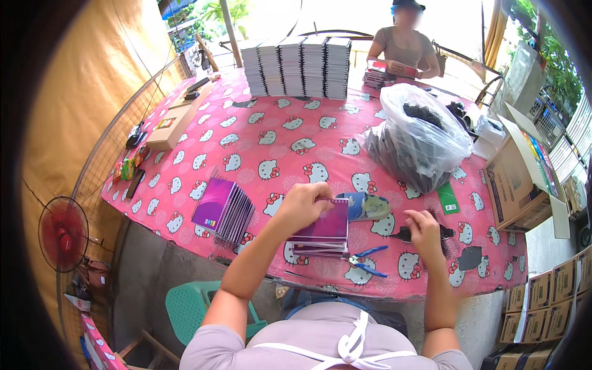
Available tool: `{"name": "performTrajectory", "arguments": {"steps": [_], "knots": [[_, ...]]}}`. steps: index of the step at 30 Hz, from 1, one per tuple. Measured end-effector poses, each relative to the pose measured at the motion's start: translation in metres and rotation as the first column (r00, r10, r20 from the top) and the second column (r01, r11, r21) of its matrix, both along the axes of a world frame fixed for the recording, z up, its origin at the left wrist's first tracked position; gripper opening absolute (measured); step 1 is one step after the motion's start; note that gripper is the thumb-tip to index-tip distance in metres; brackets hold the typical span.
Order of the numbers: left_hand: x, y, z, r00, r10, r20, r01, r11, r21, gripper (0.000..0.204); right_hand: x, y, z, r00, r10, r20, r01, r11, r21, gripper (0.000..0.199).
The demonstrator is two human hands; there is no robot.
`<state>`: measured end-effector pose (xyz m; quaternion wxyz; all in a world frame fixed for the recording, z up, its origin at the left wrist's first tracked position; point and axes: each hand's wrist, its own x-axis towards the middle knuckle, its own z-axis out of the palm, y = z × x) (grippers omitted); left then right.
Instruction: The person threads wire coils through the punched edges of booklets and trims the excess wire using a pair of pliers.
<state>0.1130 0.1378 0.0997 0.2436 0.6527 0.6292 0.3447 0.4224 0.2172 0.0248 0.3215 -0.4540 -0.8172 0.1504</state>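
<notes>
A small pile of purple notebooks (320,229) lies in front of me, with punched holes along the far edge of the top one. My left hand (306,205) is over that pile, its fingers closed at the top notebook's far edge. To the right, my right hand (423,229) has its fingertips drawn together beside a bunch of black binding coils (445,234); whatever is between them is too small to make out. Blue-handled pliers (369,261) lie just right of the pile. Behind it is a blue and pale-green cylindrical item (365,206).
Purple coil-bound notebooks (223,208) stand stacked at left. Farther off are tall stacks of bound books (296,68), a plastic bag of black coils (419,142) and an open carton (521,179). A person (404,49) handles red items across the table.
</notes>
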Motion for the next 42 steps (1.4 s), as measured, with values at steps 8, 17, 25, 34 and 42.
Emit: {"name": "performTrajectory", "arguments": {"steps": [8, 17, 25, 34, 42], "knots": [[0.03, -0.053, -0.001, 0.903, 0.316, -0.292, -0.133, 0.851, 0.508, 0.011, -0.078, -0.05, 0.069, 0.857, 0.383, -0.344, -0.419, 0.908, -0.032, 0.028], [0.04, -0.055, -0.007, 0.927, 0.359, -0.106, -0.275, 0.846, 0.457, 0.018, -0.087, -0.032, 0.075, 0.798, 0.481, -0.363, -0.533, 0.844, -0.053, 0.019], [0.04, -0.054, -0.011, 0.919, 0.384, -0.092, -0.283, 0.803, 0.525, 0.02, -0.096, -0.038, 0.084, 0.868, 0.454, -0.2, -0.476, 0.876, -0.075, 0.013], [0.037, -0.057, -0.013, 0.925, 0.362, -0.114, -0.252, 0.81, 0.529, 0.018, -0.108, -0.047, 0.083, 0.881, 0.471, -0.053, -0.462, 0.878, 0.122, 0.013], [0.037, -0.059, -0.014, 0.929, 0.358, -0.098, -0.252, 0.802, 0.541, 0.017, -0.115, -0.056, 0.088, 0.908, 0.417, -0.036, -0.414, 0.907, 0.08, 0.016]]}}
